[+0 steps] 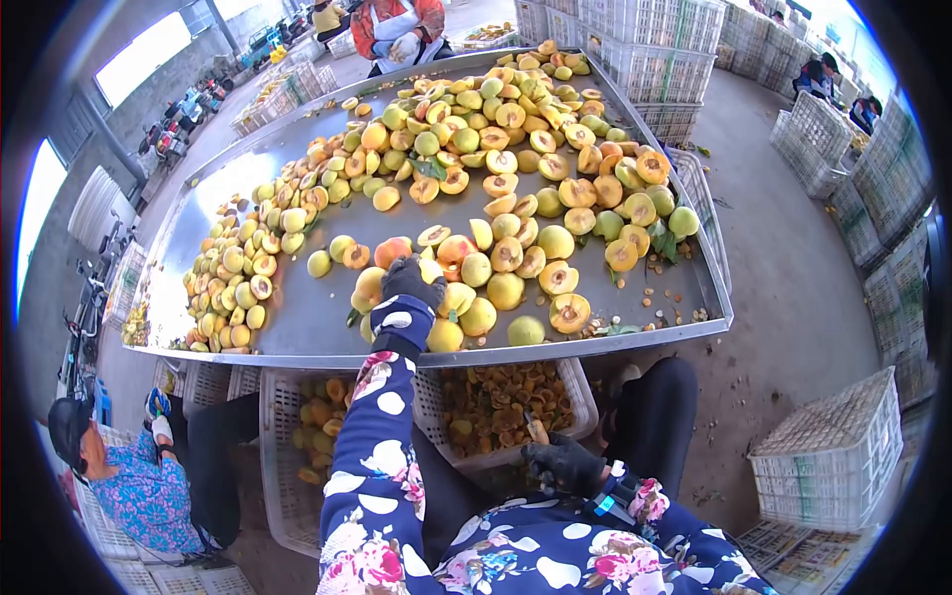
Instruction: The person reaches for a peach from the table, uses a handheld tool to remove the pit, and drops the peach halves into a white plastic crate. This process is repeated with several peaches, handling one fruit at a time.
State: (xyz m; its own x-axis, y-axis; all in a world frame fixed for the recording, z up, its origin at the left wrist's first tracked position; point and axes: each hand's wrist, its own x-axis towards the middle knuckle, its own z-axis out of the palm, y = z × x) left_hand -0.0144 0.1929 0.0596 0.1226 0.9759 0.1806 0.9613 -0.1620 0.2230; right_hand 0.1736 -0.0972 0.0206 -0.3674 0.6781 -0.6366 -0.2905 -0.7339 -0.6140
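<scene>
My left hand [414, 283], in a dark glove, reaches over the near edge of the metal table [327, 297]. Its fingers curl down over a yellow peach [429, 271] among whole and halved peaches [506, 290]. Low by my lap, my right hand [563, 464], also gloved, is closed around a tool with a wooden-looking handle [536, 429]; its working end is hard to make out. Beneath the table edge, a white crate [583, 397] holds brown-orange peach scraps [496, 402]. The crate left of it [273, 446] has peaches inside, partly covered by my left sleeve.
A large heap of peaches [476, 114] spreads across the table. At left sits a person in a patterned shirt [139, 496]; another person [397, 30] is at the far edge. Crate stacks [645, 50] stand behind, and a crate [828, 446] is on the right floor.
</scene>
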